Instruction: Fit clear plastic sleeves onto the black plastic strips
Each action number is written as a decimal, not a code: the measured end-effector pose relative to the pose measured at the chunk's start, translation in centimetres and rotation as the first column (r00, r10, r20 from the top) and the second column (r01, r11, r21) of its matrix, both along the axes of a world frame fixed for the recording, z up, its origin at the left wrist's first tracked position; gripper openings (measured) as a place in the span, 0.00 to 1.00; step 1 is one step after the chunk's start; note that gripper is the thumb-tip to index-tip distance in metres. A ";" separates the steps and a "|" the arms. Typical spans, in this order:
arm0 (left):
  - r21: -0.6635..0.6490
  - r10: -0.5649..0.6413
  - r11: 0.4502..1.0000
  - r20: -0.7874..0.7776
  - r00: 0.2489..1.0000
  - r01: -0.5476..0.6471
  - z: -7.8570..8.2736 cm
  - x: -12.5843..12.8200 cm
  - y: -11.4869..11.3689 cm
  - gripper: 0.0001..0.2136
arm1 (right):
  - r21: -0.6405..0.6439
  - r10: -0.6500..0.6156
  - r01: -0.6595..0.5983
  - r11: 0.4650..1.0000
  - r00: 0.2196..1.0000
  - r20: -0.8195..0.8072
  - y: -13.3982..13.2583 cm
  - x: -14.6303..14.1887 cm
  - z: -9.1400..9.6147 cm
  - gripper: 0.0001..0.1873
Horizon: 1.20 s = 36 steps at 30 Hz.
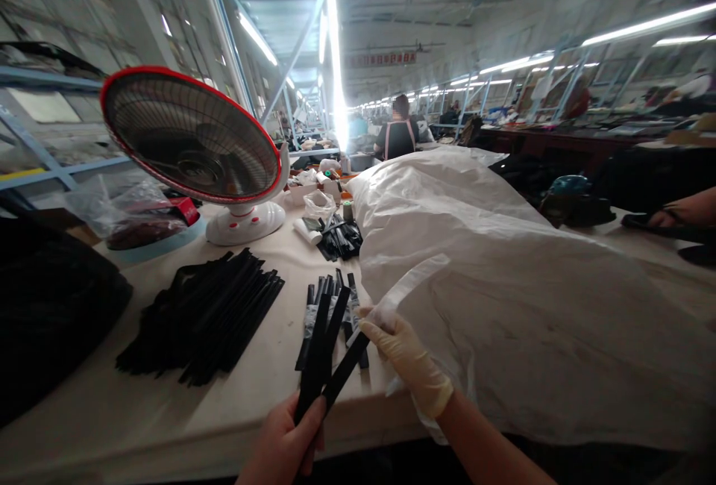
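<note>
My bare left hand (286, 440) is closed around the lower ends of a few long black strips (320, 354), held upright over the table's near edge. My right hand (406, 362), in a thin pale glove, pinches the upper end of one of these strips together with a narrow clear plastic sleeve (417, 280) that rises up to the right. Just behind lie several more black strips in clear wrapping (351, 306). A large fanned pile of loose black strips (204, 317) rests on the table to the left.
A red-rimmed fan (193, 138) stands at the back left beside a plastic bag (126, 209). A big white sack (503, 268) covers the table's right side. Small boxes and bags (321, 198) sit further back. Another person's hand (685, 213) shows at far right; a person (398, 130) sits ahead.
</note>
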<state>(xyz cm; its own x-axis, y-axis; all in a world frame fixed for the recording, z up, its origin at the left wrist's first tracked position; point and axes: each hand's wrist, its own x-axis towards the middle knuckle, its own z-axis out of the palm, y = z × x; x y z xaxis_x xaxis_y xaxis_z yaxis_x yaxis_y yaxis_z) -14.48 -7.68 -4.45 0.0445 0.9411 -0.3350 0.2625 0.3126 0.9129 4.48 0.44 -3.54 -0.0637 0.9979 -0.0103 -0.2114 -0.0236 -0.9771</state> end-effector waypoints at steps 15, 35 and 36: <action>-0.104 -0.066 0.992 -0.003 0.998 0.065 0.2 -0.5 0.0 0.28 | 0.013 0.041 -0.042 0.999 0.998 0.039 0.4 0.9 0.2 0.18; 0.195 0.259 0.944 0.056 0.964 -0.265 -0.3 1.6 0.3 0.27 | -0.113 0.252 -0.284 0.952 0.937 -0.240 -2.5 -3.7 -1.3 0.22; 0.177 0.274 0.945 0.039 0.961 -0.276 -0.3 1.6 0.2 0.27 | -0.121 0.202 -0.235 0.965 0.950 -0.237 -2.2 -3.6 -1.3 0.21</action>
